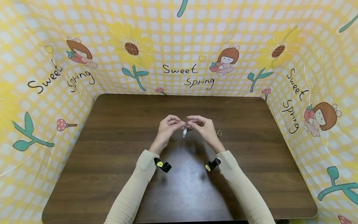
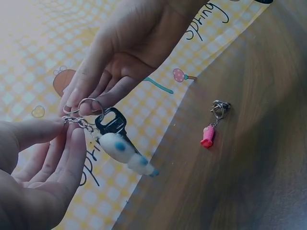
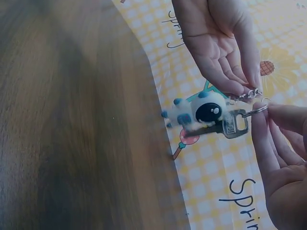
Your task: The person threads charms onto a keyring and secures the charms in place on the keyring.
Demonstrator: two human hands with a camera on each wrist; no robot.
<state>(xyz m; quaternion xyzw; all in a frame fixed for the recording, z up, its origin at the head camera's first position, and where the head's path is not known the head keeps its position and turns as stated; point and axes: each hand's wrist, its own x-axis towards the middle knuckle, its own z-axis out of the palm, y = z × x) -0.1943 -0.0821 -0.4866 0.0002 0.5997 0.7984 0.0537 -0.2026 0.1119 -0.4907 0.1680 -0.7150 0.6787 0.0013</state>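
Over the middle of the table, my left hand (image 1: pixel 165 129) and right hand (image 1: pixel 206 130) meet at the fingertips. The left thumb and finger pinch the short silver chain (image 3: pixel 245 97) of a white figure charm (image 3: pixel 204 108) with blue spots and a big black eye. My right thumb and finger pinch a metal key ring (image 2: pixel 91 101). From that ring hangs a key (image 2: pixel 112 122) with a dark head, beside the charm. Whether the chain is linked to the ring is hidden by the fingertips.
On the brown wooden table (image 1: pixel 117 174) lies another keychain (image 1: pixel 219 133), right of my right hand; the left wrist view shows its pink charm (image 2: pixel 207 137) and metal rings. Yellow checked cloth (image 1: pixel 179 40) with printed figures walls the back and both sides.
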